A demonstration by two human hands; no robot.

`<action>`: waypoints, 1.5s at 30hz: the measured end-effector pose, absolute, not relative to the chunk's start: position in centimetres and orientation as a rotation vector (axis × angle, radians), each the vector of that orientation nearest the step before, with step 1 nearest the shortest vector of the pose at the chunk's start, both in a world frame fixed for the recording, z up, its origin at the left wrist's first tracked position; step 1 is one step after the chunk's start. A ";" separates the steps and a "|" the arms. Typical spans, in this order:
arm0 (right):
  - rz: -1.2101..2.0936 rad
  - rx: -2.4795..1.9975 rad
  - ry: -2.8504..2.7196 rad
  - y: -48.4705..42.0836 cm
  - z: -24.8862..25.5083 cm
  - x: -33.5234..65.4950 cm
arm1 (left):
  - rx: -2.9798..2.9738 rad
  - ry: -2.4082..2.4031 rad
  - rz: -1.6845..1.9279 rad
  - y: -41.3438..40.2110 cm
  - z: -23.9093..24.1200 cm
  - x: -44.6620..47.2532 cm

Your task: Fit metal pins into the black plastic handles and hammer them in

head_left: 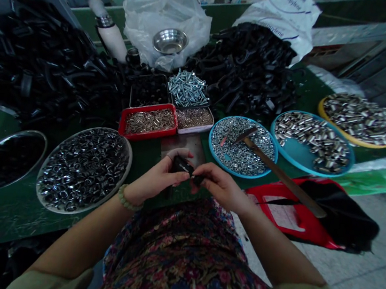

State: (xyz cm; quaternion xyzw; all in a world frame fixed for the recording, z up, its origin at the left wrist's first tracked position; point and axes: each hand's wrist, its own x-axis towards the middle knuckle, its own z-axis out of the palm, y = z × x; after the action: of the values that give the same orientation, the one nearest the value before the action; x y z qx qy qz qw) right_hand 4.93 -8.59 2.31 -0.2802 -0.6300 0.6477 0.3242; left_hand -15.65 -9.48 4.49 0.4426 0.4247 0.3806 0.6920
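My left hand (pixel 165 176) is closed round a small black part (pixel 181 165) with pale lettering on its side. My right hand (pixel 218 185) pinches a smaller dark piece (pixel 198 179) against the right end of that part; its exact shape is hidden by the fingers. Both hands meet over a flat metal plate (pixel 193 144) at the table's front edge. Just beyond them are a red tray (pixel 120 125) of thin metal pins and a pale tray (pixel 195 129) of tiny brassy pieces. To the right, a blue dish (pixel 210 142) holds small shiny metal pieces.
A hammer (pixel 281 175) lies across the blue dish, its handle over a red and black bag (pixel 333 210). Leftward stands a round tray (pixel 131 155) of dark rings. Black parts pile up at the left (pixel 40 63) and back (pixel 252 72). Dishes of metal sleeves (pixel 294 160) sit right.
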 end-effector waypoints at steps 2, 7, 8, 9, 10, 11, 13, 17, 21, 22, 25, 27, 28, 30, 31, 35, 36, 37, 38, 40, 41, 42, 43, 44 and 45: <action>1.933 -0.665 -1.414 -8.2 2.4 4.9 | 1.056 0.932 0.858 -9.8 4.5 -15.5; 2.108 -0.634 -1.183 -8.0 2.0 4.5 | 1.048 0.955 0.964 -10.2 3.7 -14.5; 2.107 -0.627 -1.156 -8.0 1.9 4.3 | 1.019 0.939 0.994 -10.2 3.5 -14.4; 2.104 -0.625 -1.129 -8.1 1.8 4.1 | 0.993 0.921 1.021 -10.3 3.3 -14.3; 2.103 -0.630 -1.101 -8.2 1.8 3.9 | 0.975 0.908 1.041 -10.3 3.2 -14.3; 2.104 -0.638 -1.073 -8.3 1.7 3.5 | 0.969 0.901 1.056 -10.4 3.1 -14.3; 2.112 -0.663 -1.026 -8.7 1.6 2.8 | 0.988 0.903 1.053 -10.4 3.1 -14.3; 2.041 -0.780 -1.026 -8.7 1.6 1.8 | 1.092 1.033 1.012 -10.2 3.1 -15.3; 1.979 -0.830 -1.541 -4.8 3.1 1.1 | 1.274 1.303 0.995 -8.9 2.7 -18.1; 1.832 -0.861 -1.749 -3.0 3.7 0.4 | 1.378 1.394 0.958 -8.4 2.5 -18.7; 0.935 -1.027 -2.329 3.2 4.9 -3.4 | 1.913 1.525 0.658 -6.8 1.5 -19.3; 0.383 -1.071 -2.676 6.7 5.0 -6.9 | 2.297 1.437 0.402 -5.8 0.5 -18.5; 0.212 -1.068 -2.791 8.1 4.8 -8.6 | 2.443 1.386 0.312 -5.4 -0.2 -18.0; 0.046 -1.052 -2.922 9.8 4.1 -11.2 | 2.622 1.339 0.246 -5.0 -1.3 -17.2; 0.027 -1.039 -2.946 10.3 3.7 -12.0 | 2.661 1.338 0.260 -5.0 -1.8 -16.9; -0.039 -0.990 -2.966 10.7 2.7 -12.6 | 2.602 1.504 0.440 -6.1 -2.5 -16.8; -0.051 -0.986 -2.964 10.7 2.6 -12.5 | 2.554 1.557 0.486 -6.4 -2.4 -16.8; -0.056 -0.984 -2.963 10.7 2.6 -12.3 | 2.505 1.594 0.525 -6.7 -2.4 -16.9; -0.056 -0.980 -2.964 10.7 2.5 -12.3 | 2.461 1.612 0.557 -6.9 -2.3 -16.9; -0.041 -0.968 -2.965 10.7 2.5 -12.2 | 2.391 1.621 0.601 -7.2 -2.4 -16.8; -0.028 -0.961 -2.962 10.7 2.6 -12.2 | 2.359 1.631 0.613 -7.2 -2.4 -16.7; -0.013 -0.955 -2.954 10.7 2.6 -12.2 | 2.327 1.647 0.623 -7.2 -2.5 -16.7; 0.004 -0.954 -2.941 10.6 2.6 -12.1 | 2.296 1.663 0.631 -7.1 -2.6 -16.6; 0.023 -0.961 -2.922 10.5 2.6 -12.0 | 2.267 1.672 0.640 -7.1 -2.7 -16.6; 0.044 -0.971 -2.901 10.5 2.6 -11.8 | 2.245 1.670 0.649 -7.0 -2.7 -16.5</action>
State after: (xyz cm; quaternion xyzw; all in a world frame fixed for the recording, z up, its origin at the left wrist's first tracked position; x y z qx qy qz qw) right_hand -11.84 10.50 2.59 -0.3172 -0.9474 0.0142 0.0411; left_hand -16.54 -7.02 -2.72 0.7745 0.5762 0.2240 0.1340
